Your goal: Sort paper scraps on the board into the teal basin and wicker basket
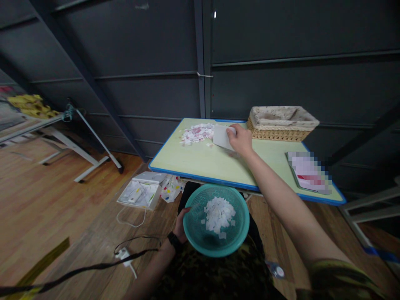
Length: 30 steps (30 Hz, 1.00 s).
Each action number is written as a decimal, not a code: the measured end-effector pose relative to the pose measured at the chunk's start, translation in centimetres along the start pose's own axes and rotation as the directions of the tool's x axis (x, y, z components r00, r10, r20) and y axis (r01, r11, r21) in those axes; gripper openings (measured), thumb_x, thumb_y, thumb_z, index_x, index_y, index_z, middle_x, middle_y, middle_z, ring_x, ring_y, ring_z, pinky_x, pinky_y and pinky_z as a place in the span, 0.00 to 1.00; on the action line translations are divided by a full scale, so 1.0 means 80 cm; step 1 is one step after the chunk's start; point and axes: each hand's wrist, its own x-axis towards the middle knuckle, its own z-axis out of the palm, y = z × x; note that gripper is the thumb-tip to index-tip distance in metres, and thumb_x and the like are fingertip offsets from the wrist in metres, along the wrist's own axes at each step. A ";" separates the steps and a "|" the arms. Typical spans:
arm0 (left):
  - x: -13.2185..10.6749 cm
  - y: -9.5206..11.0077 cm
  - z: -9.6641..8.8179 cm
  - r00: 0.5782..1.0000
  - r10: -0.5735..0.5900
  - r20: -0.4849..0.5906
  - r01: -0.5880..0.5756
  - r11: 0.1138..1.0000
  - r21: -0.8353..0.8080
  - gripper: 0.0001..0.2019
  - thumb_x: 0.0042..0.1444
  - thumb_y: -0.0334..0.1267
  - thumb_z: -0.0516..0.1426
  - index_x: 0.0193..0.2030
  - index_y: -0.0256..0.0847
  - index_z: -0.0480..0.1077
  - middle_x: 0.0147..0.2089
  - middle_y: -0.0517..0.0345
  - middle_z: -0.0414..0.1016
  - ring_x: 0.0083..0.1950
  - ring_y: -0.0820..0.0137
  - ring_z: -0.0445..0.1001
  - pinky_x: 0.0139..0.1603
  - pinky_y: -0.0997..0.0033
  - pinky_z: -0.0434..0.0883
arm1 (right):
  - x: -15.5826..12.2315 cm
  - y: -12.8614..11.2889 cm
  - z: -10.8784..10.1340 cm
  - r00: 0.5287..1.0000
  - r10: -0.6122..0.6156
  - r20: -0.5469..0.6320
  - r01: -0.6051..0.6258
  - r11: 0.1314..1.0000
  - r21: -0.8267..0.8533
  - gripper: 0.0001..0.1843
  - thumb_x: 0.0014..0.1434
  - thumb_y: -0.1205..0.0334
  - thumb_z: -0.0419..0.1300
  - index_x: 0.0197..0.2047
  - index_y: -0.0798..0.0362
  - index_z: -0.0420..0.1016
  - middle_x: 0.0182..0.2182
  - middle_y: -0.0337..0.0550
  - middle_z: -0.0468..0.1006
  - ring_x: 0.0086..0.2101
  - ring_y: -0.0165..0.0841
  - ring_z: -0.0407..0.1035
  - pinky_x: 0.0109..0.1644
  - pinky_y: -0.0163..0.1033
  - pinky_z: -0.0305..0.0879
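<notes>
My left hand [181,225] grips the left rim of a round teal plastic colander [240,233], held over my lap below the table edge. A heap of small white paper scraps [218,213] lies in the colander. On the table my right hand [240,139] is closed on a flat, pale grey-white card [222,137], held tilted with its left edge beside a spread pile of white and pinkish paper scraps [196,133]. One or two loose scraps lie just below that pile. Whatever is behind the card is hidden.
A wicker basket [281,134] with a cloth liner stands behind my right hand. A tablet-like object [309,171], its face blurred, lies at the table's [200,162] right. On the floor are an open white box [140,193], a power strip [125,255] and cables.
</notes>
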 end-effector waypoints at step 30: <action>0.000 0.001 0.003 1.000 -0.005 -0.007 0.005 1.000 -0.011 0.06 0.43 0.35 0.61 0.27 0.35 0.73 0.33 0.48 0.80 0.38 0.56 0.78 0.44 0.59 0.71 | 0.006 0.011 0.000 0.999 0.043 -0.034 -0.039 0.993 0.111 0.18 0.56 0.54 0.50 0.42 0.55 0.75 0.35 0.49 0.79 0.35 0.43 0.70 0.41 0.45 0.63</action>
